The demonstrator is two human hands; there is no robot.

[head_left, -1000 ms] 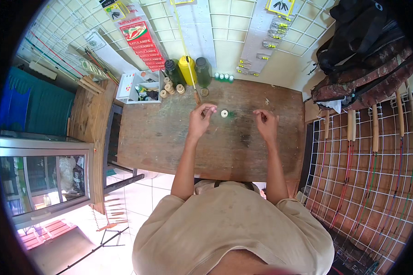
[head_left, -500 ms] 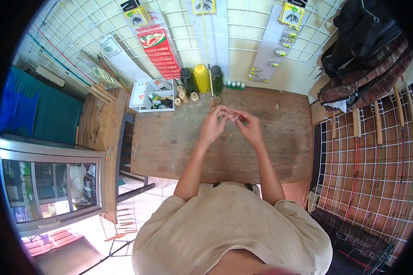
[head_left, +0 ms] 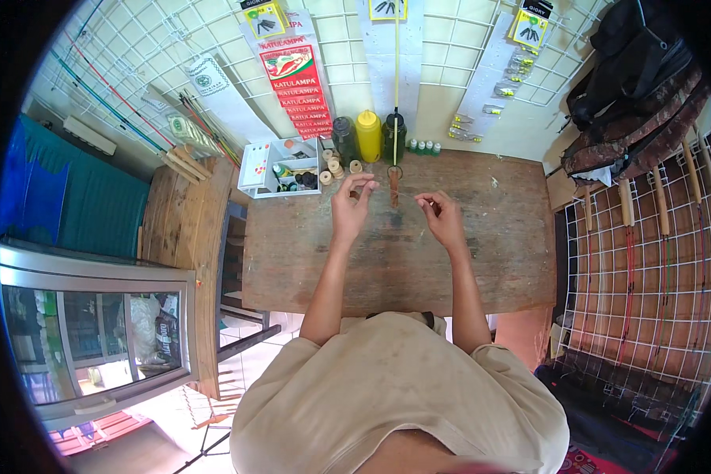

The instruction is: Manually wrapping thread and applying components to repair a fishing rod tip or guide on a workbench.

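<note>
My left hand (head_left: 351,208) is raised over the table, thumb and fingertips pinched together. To its right, my right hand (head_left: 442,218) makes a similar pinch with curled fingers. A faint thin line (head_left: 403,193) seems to stretch between the two sets of fingertips; its ends are too small to see. Just beyond and between the hands is a rod with a thin yellow shaft (head_left: 396,87) and a brown handle (head_left: 394,189), with a dark ring near the handle. Neither hand appears to touch this rod.
A white divided box (head_left: 261,192) with small items stands at the table's (head_left: 324,276) back left. Beside it are wooden spools (head_left: 336,169), dark bottles (head_left: 344,142), a yellow squeeze bottle (head_left: 368,136) and small green bottles (head_left: 425,148). A glass-fronted cabinet (head_left: 95,395) is at left, a rod rack (head_left: 640,276) at right.
My hands have drawn apart from being close together, the left moving left and the right slightly right. The thin line now shows between them. The whole view has shifted a little.
</note>
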